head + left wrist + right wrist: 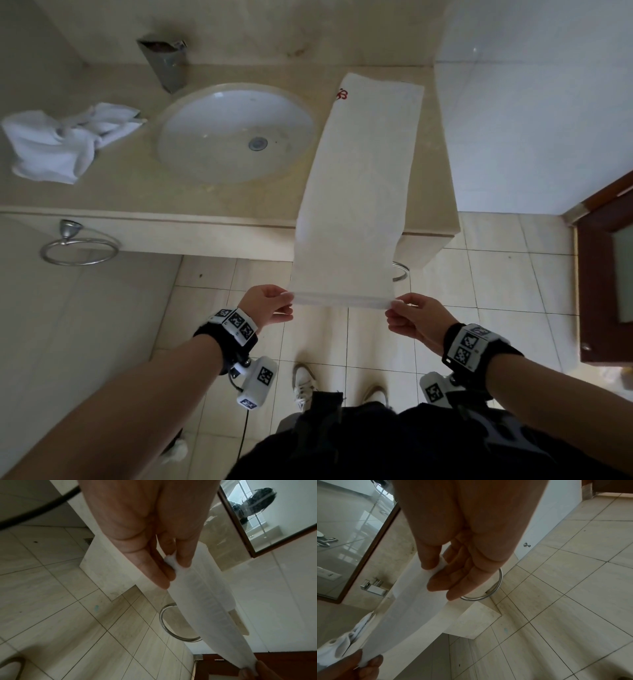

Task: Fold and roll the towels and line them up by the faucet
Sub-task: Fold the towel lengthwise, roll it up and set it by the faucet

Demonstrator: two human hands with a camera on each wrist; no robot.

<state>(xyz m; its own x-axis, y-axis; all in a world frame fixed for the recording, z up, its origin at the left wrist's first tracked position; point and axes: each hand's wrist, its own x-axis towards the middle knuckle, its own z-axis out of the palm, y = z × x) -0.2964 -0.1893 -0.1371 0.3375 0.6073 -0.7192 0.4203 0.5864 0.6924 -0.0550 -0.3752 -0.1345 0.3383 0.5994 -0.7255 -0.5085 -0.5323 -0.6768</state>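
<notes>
A long white towel (363,178), folded into a narrow strip with a red mark at its far corner, lies on the counter right of the sink and hangs out past the front edge. My left hand (274,305) pinches its near left corner, and my right hand (407,317) pinches the near right corner. The near end is held taut in the air above the floor. In the left wrist view the left hand (173,566) pinches the towel (205,601) between thumb and fingers. In the right wrist view the right hand (440,568) pinches the towel (412,608) the same way. The faucet (168,63) stands behind the sink.
A crumpled white towel (58,140) lies on the counter (137,192) left of the round sink (236,132). Towel rings (80,245) hang on the counter's front face. A white wall stands to the right, a wooden door frame (603,274) beyond it. My shoes (303,383) stand on the tiled floor.
</notes>
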